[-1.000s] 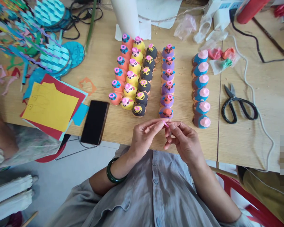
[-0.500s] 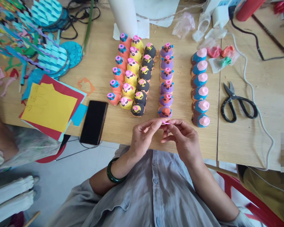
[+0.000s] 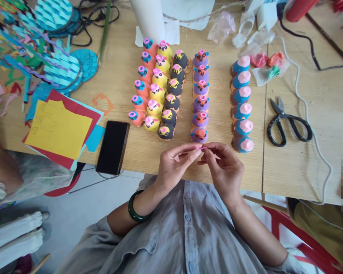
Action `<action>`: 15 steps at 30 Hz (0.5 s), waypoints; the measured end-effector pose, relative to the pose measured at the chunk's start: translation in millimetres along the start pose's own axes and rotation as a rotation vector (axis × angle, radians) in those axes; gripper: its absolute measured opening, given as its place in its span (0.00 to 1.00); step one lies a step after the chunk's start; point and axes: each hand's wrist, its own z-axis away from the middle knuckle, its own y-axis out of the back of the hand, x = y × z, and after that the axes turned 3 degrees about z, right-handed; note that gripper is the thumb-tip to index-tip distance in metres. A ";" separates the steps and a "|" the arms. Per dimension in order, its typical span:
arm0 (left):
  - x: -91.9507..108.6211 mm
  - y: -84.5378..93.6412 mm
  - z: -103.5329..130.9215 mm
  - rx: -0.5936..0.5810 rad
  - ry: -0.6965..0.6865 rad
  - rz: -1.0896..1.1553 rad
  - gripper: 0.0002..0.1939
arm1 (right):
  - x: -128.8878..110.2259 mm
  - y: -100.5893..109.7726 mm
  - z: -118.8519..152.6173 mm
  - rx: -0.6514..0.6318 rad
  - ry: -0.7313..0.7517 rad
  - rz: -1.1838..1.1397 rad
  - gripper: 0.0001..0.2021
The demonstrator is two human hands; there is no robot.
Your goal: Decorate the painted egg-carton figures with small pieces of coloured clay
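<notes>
Between my fingertips, close to the table's front edge, is a thin pink strip of what looks like modelling clay (image 3: 200, 148). My left hand (image 3: 175, 163) pinches one end of it; my right hand (image 3: 224, 165) pinches the other. Just beyond the fingers stands a row of purple clay figures (image 3: 200, 104) with orange faces. The nearest figure (image 3: 199, 135) has no pink ring on its face, while the others in that row do. Orange figures (image 3: 137, 118), yellow figures (image 3: 152, 123) and black figures (image 3: 166, 132) form rows to the left. Blue figures with pink tops (image 3: 242, 110) line up to the right.
Black-handled scissors (image 3: 288, 121) lie at right beside a white cable (image 3: 297, 87). A phone (image 3: 112, 146) and stacked coloured paper (image 3: 60, 125) are at left, near another person's arm (image 3: 2, 163). A white roll (image 3: 150, 19) and bagged clay (image 3: 270, 62) sit farther back.
The fingers of both hands have shifted slightly around the pink strip, and my right fingers are curled in more. The rows on the table stand as before.
</notes>
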 end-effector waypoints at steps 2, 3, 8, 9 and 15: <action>-0.1 0.5 0.1 -0.002 -0.010 -0.048 0.09 | 1.1 0.7 1.3 0.002 0.065 0.080 0.03; -0.2 0.8 0.1 -0.004 -0.018 -0.071 0.09 | 1.8 1.2 1.8 0.001 0.096 0.116 0.03; 0.5 1.3 0.3 -0.035 -0.042 -0.099 0.09 | 4.8 3.6 1.0 -0.009 0.226 0.234 0.06; 1.0 1.3 0.3 -0.042 -0.044 -0.094 0.09 | 5.2 3.9 0.6 -0.011 0.244 0.246 0.07; 3.4 1.0 -0.8 -0.043 -0.073 -0.099 0.09 | 5.3 4.4 -0.2 -0.043 0.269 0.261 0.08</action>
